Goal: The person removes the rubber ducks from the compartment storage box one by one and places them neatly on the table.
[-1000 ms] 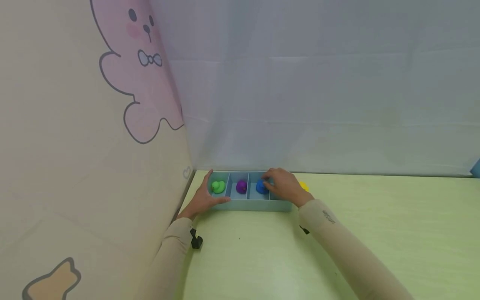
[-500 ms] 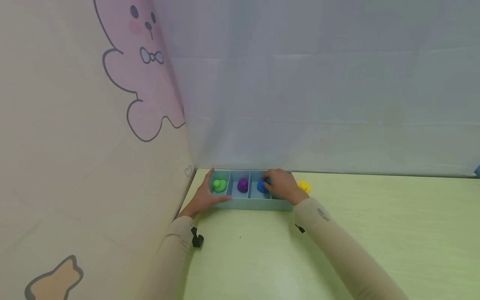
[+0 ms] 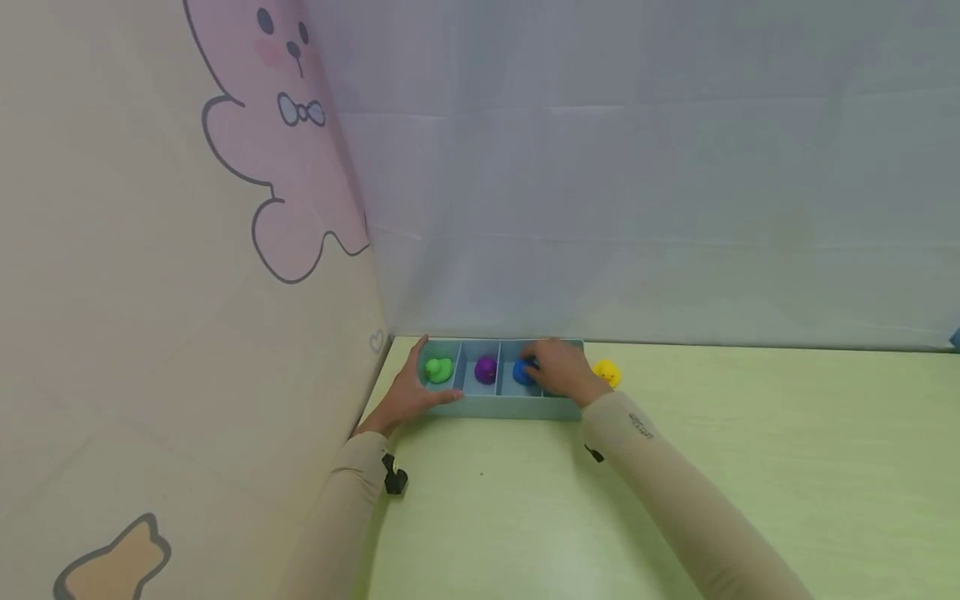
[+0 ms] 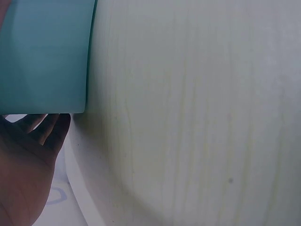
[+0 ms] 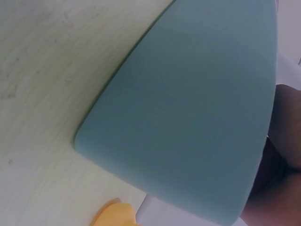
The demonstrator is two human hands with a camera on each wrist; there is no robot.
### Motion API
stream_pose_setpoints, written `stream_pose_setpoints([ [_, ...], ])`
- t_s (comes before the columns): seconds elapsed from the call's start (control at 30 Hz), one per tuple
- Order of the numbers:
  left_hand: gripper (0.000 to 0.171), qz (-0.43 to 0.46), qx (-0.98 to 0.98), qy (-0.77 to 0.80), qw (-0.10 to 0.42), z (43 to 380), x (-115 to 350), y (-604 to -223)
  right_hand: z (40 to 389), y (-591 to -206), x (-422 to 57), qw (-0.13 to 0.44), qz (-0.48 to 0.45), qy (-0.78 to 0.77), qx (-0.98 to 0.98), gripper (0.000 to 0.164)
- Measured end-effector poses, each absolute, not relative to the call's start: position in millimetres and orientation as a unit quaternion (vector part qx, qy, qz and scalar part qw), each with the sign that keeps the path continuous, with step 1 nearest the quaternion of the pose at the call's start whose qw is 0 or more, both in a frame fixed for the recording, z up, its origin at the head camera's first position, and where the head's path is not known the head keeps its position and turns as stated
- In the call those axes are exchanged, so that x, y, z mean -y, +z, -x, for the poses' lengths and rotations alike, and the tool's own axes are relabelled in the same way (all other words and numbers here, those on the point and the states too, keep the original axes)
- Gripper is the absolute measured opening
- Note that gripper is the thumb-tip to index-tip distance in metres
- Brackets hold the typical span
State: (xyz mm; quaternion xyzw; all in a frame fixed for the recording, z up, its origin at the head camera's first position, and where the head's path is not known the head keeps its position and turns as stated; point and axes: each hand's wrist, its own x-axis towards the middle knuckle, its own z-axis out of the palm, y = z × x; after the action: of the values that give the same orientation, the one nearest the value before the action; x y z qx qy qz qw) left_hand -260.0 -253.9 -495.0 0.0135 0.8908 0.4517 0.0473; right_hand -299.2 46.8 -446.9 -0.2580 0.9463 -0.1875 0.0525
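In the head view, a long pale-blue divided box (image 3: 502, 408) stands near the table's back edge. My left hand (image 3: 408, 392) holds its left end, thumb along the front rim and fingers at the end wall. My right hand (image 3: 561, 367) reaches over the right part of the box and pinches a blue rubber duck (image 3: 522, 372) in the third compartment from the left, partly covering it. A green rubber duck (image 3: 439, 371) sits in the leftmost compartment and a purple rubber duck (image 3: 486, 370) in the one beside it. The right-end compartment is mostly hidden by my right hand.
A yellow rubber duck (image 3: 608, 373) lies on the table (image 3: 750, 450) just right of the box. A wall with a printed bear (image 3: 300, 183) rises close at the left, and a pale hanging sheet (image 3: 637, 208) stands behind the table.
My right forearm has shifted slightly left, showing more of the yellow duck. The right fingers stay at the blue duck; my left hand and the box look unchanged.
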Motion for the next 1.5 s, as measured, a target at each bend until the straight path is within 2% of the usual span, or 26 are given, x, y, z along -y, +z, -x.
stream_pose_setpoints([
  [0.73,0.132,-0.024,-0.893,0.447,0.051,259,259,-493,288,-444,-47,0.029,0.259,-0.21,-0.942,0.03],
  [1.5,0.133,-0.009,-0.891,0.451,0.044,261,250,-493,286,-423,-59,-0.015,0.309,-0.244,-0.919,0.035],
])
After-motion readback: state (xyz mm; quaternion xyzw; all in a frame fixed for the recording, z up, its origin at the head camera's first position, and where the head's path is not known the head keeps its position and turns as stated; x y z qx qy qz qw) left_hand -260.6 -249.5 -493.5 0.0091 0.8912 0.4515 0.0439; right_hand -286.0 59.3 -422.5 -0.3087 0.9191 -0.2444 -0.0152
